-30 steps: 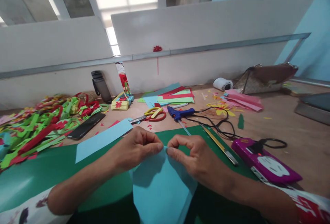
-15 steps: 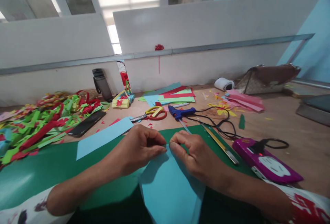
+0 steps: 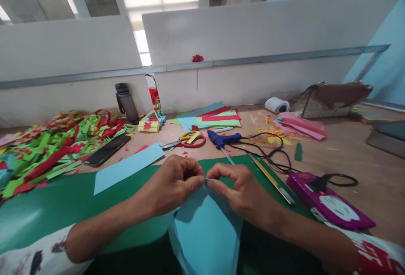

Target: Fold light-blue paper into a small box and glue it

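Nearby (beyond held paper (image 3: 207, 233)): scissors (image 3: 198, 143); phone (image 3: 107, 151)

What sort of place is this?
It looks like a paper-craft work area, perhaps a small workshop, though I can't be sure. On the table are a pile of coloured paper strips, scissors and a blue glue gun.

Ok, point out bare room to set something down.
The mat between the scraps and left sleeve; the table, nearly bare between the purple box and grey block. Crowded: around the scissors, glue gun and cord.
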